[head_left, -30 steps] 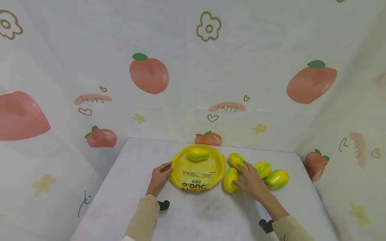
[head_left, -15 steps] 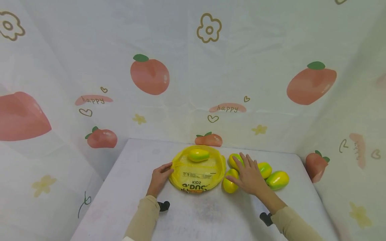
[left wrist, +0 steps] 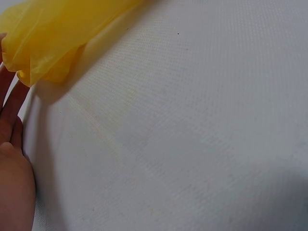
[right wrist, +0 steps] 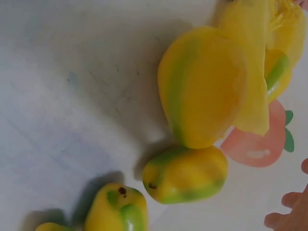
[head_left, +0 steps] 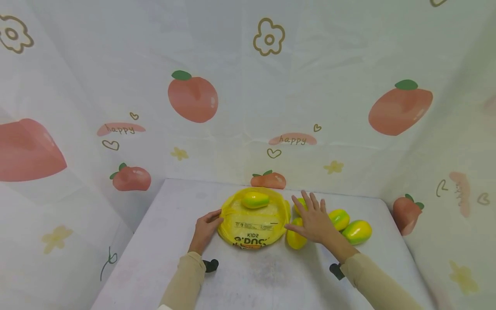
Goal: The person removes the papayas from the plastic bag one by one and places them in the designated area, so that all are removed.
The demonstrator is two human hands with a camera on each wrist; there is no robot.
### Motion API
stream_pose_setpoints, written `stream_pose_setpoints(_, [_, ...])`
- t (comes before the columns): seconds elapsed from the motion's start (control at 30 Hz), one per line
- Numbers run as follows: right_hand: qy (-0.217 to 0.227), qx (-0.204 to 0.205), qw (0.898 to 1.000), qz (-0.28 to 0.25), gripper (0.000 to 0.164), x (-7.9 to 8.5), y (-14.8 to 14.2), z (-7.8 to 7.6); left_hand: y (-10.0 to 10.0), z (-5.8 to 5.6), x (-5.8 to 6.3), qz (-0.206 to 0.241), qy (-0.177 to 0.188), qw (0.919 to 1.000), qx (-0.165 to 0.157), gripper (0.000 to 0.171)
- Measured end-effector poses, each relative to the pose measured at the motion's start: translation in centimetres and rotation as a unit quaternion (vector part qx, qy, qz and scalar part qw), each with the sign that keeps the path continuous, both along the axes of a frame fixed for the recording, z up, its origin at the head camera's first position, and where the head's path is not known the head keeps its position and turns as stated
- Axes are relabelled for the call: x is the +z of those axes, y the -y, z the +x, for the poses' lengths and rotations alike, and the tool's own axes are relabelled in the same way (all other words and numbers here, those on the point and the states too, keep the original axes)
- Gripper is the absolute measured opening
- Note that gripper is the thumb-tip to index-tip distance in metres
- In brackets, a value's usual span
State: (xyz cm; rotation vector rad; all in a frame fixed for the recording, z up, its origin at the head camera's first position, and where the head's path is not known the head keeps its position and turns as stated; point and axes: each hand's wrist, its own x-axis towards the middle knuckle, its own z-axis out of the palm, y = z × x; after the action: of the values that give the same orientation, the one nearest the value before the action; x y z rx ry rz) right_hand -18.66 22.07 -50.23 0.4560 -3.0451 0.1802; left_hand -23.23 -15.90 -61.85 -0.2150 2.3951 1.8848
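Observation:
A round, opened-out yellow plastic bag [head_left: 252, 234] with dark printing lies on the table, with one yellow-green mango [head_left: 255, 199] inside near its back. My left hand [head_left: 205, 230] pinches the bag's left edge; in the left wrist view, yellow film [left wrist: 53, 38] partly hides the fingertips. With fingers spread, my right hand [head_left: 315, 219] hovers over two mangoes right of the bag, a front mango [head_left: 296, 239] and a partly covered back mango [head_left: 299, 204]. Nothing is held in it. In the right wrist view, the nearest mango [right wrist: 199, 91] appears beside the bag.
Two more mangoes, one [head_left: 339, 219] nearer and another [head_left: 357, 232] farther out, lie to the right of my right hand. Behind the white table [head_left: 255, 280] hangs a fruit-patterned cloth [head_left: 232, 142], which also runs along both sides.
My right hand has lifted off the mangoes, spread its fingers and shifted slightly toward the back and left. The left hand, bag and mangoes stay where they were.

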Motion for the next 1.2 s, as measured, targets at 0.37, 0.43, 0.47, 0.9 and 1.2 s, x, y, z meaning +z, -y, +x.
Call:
stream_pose_setpoints(0.37, [0.001, 0.013, 1.000, -0.004, 0.100, -0.2, 1.8, -2.1, 0.2, -0.1, 0.3, 0.011, -0.003, 0.9999, 0.006, 0.038])
stream_pose_setpoints(0.43, [-0.001, 0.018, 1.000, -0.001, 0.101, 0.0, 2.2, -2.3, 0.2, -0.1, 0.3, 0.014, -0.006, 0.9999, 0.006, 0.038])
stream_pose_setpoints(0.47, [0.000, 0.020, 1.000, 0.000, 0.101, 0.1, 2.4, -2.4, 0.2, -0.1, 0.3, 0.015, -0.006, 0.9999, 0.006, 0.037])
stream_pose_setpoints(0.9, [0.010, 0.046, 0.999, -0.005, 0.106, 1.0, 4.7, -4.1, 0.1, -0.1, 0.3, 0.015, -0.001, 0.9999, 0.006, 0.037])
stream_pose_setpoints(1.2, [0.027, 0.060, 0.996, -0.067, 0.107, 0.5, 6.0, -5.4, 0.0, 0.2, 0.4, 0.015, -0.007, 0.9998, 0.007, 0.036])
